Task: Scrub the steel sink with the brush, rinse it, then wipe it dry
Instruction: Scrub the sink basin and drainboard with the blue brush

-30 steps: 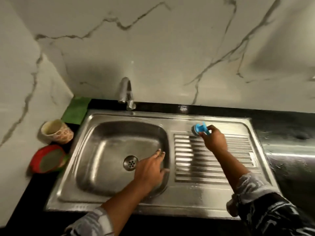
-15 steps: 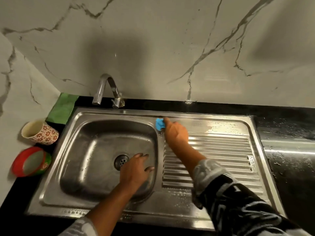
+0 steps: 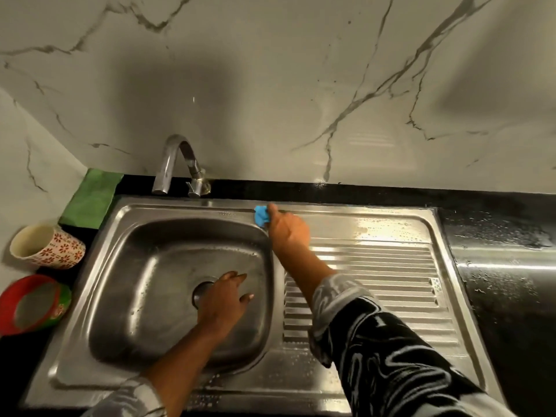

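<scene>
Over the last second my right hand (image 3: pixel 288 233) dragged the small blue plastic scrub brush (image 3: pixel 260 216) leftwards along the back rim of the stainless steel sink (image 3: pixel 391 219). It went from above the ribbed drainboard (image 3: pixel 376 281) to the basin's back right corner. Fingers were curled round the brush, which sat against the rim. My left hand (image 3: pixel 224 299) stayed low in the basin, fingers spread and holding nothing, partly over the drain hole (image 3: pixel 199 291). My read: still scrubbing, the rim pass heading toward the curved chrome tap (image 3: pixel 180 164). Rinse and wipe not begun; the folded green cloth (image 3: pixel 90 200) lay untouched on the black worktop (image 3: pixel 496 296).
</scene>
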